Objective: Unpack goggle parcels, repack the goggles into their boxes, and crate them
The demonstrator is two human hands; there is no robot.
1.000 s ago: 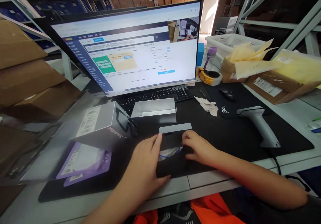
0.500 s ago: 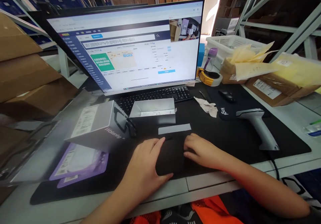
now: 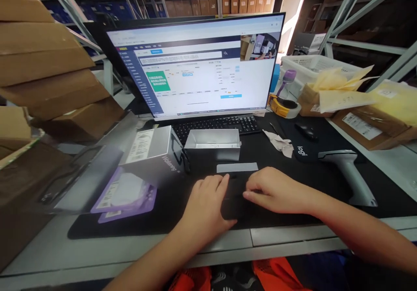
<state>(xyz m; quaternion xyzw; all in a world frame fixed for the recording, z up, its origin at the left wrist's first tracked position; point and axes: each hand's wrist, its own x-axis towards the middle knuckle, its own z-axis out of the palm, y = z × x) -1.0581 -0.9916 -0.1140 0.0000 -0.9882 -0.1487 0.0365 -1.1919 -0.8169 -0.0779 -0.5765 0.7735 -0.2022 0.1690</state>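
Observation:
A flat black pouch [image 3: 233, 200] lies on the black desk mat [image 3: 293, 182] near the front edge. My left hand [image 3: 206, 204] grips its left side, fingers laid across the top and thumb along the near edge. My right hand [image 3: 276, 191] is curled on its right side, fingertips pinching the pouch. Just beyond the hands lies a grey strip [image 3: 237, 167]. Behind that stands an open silver tray [image 3: 213, 142]. What is inside the pouch is hidden.
A silver labelled box [image 3: 153, 154] and purple packets [image 3: 125, 193] lie at left, beside stacked cardboard boxes [image 3: 55, 78]. Keyboard [image 3: 218, 124] and monitor [image 3: 198, 65] stand behind. At right are a barcode scanner [image 3: 348, 171], mouse [image 3: 304, 131], crumpled paper [image 3: 282, 142], tape roll [image 3: 285, 105] and parcels [image 3: 365, 126].
A clear bag with a blue mark showed between my hands a second ago; it is now out of sight under the black pouch. Both hands have settled onto the pouch. My head turned left.

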